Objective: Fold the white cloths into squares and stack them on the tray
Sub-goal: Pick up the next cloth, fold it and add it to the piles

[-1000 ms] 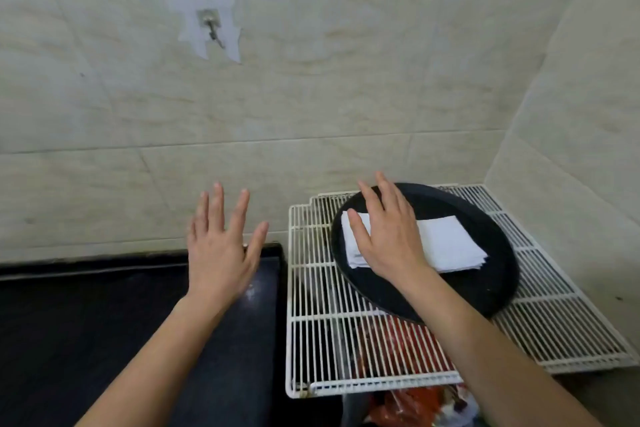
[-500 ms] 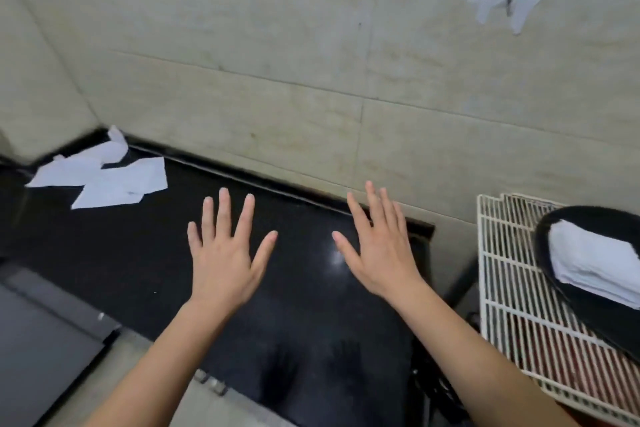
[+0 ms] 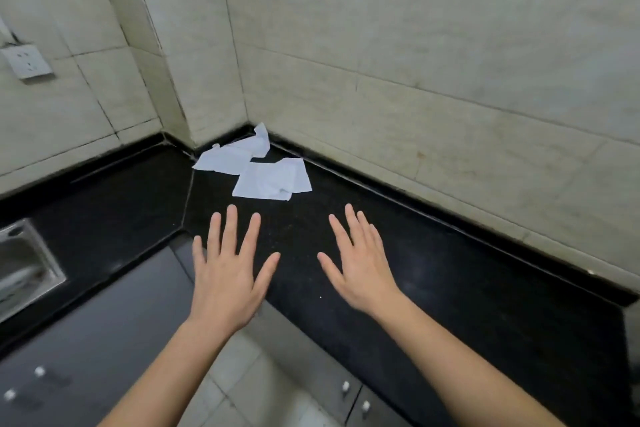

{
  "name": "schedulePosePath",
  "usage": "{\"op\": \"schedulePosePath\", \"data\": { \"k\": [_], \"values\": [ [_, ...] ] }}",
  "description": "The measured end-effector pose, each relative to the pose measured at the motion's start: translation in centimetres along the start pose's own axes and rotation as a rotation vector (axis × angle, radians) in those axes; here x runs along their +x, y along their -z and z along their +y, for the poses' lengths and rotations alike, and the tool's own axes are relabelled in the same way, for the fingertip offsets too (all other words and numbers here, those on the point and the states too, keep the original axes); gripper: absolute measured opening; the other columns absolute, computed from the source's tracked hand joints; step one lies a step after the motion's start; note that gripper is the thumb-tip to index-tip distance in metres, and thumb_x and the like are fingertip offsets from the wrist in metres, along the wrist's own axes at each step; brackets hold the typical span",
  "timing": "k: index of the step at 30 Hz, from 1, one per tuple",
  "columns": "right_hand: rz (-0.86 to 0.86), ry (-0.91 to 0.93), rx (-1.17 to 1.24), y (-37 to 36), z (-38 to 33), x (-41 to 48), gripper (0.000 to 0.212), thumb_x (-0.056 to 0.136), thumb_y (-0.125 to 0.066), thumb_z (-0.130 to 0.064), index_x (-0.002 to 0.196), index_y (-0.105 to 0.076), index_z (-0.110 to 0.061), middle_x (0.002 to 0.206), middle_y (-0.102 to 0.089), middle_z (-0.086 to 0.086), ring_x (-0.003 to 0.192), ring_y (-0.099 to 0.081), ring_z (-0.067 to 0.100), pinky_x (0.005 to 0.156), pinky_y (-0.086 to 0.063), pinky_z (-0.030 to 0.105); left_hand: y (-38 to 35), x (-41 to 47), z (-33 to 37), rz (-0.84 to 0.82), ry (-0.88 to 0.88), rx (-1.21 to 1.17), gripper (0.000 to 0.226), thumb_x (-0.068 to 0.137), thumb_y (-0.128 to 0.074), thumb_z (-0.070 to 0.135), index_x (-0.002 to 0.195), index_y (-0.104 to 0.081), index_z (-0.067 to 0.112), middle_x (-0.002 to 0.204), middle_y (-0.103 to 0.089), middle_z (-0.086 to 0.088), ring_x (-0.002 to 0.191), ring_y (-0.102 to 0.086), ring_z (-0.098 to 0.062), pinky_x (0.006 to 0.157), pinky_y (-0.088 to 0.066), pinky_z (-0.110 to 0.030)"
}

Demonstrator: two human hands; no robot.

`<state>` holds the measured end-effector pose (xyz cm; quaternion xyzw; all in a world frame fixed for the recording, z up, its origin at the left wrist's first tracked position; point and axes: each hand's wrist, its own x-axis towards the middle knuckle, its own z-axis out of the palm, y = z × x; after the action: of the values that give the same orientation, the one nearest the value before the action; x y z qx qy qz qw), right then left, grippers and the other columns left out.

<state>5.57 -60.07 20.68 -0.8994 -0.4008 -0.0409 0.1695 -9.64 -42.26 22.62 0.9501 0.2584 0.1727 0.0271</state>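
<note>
Two loose white cloths lie in the far corner of the black countertop (image 3: 450, 281). The nearer cloth (image 3: 272, 180) is spread roughly flat with one rumpled corner. The farther cloth (image 3: 235, 154) is crumpled against the tiled wall. My left hand (image 3: 228, 270) and my right hand (image 3: 360, 263) hover palm down over the counter, a little short of the nearer cloth, fingers straight and spread, holding nothing. The tray and the folded stack are out of view.
Tiled walls meet in the corner behind the cloths. A wall socket (image 3: 27, 61) sits on the left wall. A steel sink (image 3: 24, 267) is set in the counter at far left. Dark cabinet fronts (image 3: 86, 357) with small knobs run below the counter edge.
The view has swung left, away from the wire rack and tray, to the counter corner. My right hand left the folded stack, and both hands now hover near the loose cloths.
</note>
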Motion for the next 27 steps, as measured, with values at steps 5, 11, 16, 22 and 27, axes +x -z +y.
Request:
{"op": "schedulePosePath", "data": {
  "k": [5,11,16,22,27],
  "values": [
    [-0.068,0.036,-0.032,-4.1,-2.5,4.1,0.070,0.101,-0.032,-0.054,0.159,-0.012,-0.020,0.167,0.006,0.010,0.154,0.003,0.030,0.125,-0.006,0.046,-2.2,1.2,-5.6,-0.059,0.060,-0.015,0.074,0.094,-0.018,0.065,0.157,-0.020,0.024,0.165,-0.004,-0.011,0.152,-0.001,-0.031,0.117,-0.019,-0.058],
    [-0.075,0.011,0.011,-8.3,-4.3,12.4,0.069,0.102,-0.033,-0.052,0.159,-0.009,-0.021,0.167,0.005,0.008,0.154,0.006,0.028,0.125,-0.005,0.044,-5.3,7.5,-11.2,-0.102,0.053,-0.019,0.074,0.095,-0.020,0.064,0.157,-0.020,0.024,0.165,-0.007,-0.011,0.152,-0.004,-0.032,0.116,-0.021,-0.058],
    [-0.052,-0.062,0.054,-10.1,-3.7,20.8,0.066,0.103,-0.034,-0.051,0.158,-0.013,-0.021,0.167,-0.002,0.007,0.154,0.001,0.027,0.125,-0.008,0.043,-7.8,16.6,-14.0,-0.147,0.051,-0.020,0.077,0.092,-0.016,0.066,0.156,-0.021,0.024,0.165,-0.007,-0.010,0.152,-0.004,-0.030,0.117,-0.021,-0.056],
    [-0.045,-0.181,0.072,-10.7,-1.2,29.0,0.064,0.101,-0.041,-0.047,0.156,-0.026,-0.016,0.165,-0.017,0.011,0.153,-0.012,0.030,0.123,-0.016,0.043,-10.2,25.5,-15.6,-0.190,0.006,-0.037,0.079,0.090,-0.012,0.065,0.156,-0.022,0.023,0.164,-0.012,-0.009,0.152,-0.006,-0.028,0.118,-0.021,-0.053],
    [-0.116,-0.284,0.046,-13.2,0.2,32.9,0.065,0.099,-0.047,-0.044,0.155,-0.027,-0.017,0.163,-0.022,0.011,0.151,-0.019,0.030,0.120,-0.023,0.042,-13.2,29.3,-17.1,-0.290,-0.052,-0.028,0.080,0.090,-0.009,0.065,0.155,-0.027,0.022,0.164,-0.015,-0.009,0.152,-0.008,-0.029,0.118,-0.021,-0.051]
  ]
}}
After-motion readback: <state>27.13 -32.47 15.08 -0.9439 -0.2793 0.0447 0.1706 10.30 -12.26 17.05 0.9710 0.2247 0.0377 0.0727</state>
